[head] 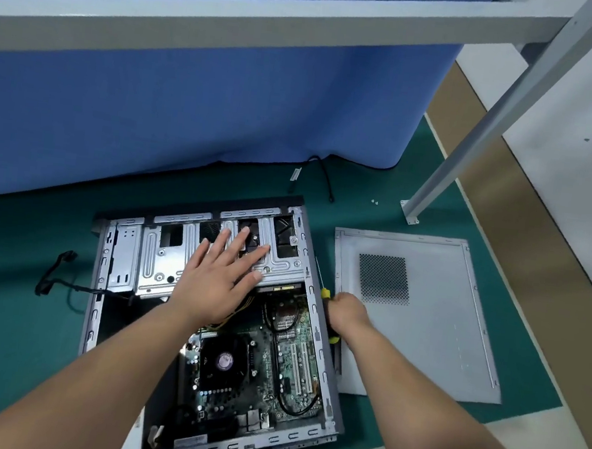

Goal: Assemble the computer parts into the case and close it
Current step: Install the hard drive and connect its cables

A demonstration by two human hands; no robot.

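An open grey computer case point(319, 332) lies flat on a green mat. Inside it sits the green motherboard point(285, 367) with a black CPU fan point(222, 362). A silver drive cage point(158, 253) fills the far end of the case. My left hand point(220, 274) lies flat on that cage with its fingers spread. My right hand point(347, 313) grips a yellow-and-black screwdriver point(326, 296) just outside the case's right wall, its shaft pointing away from me. The grey side panel point(422, 334) with a perforated vent lies flat to the right of the case.
A black cable bundle point(56, 274) trails out of the case's left side. Another black cable point(325, 179) and two small screws point(374, 202) lie on the mat point(10, 321) beyond the case. A grey frame leg point(481, 134) stands at the right, a blue curtain point(190, 101) behind.
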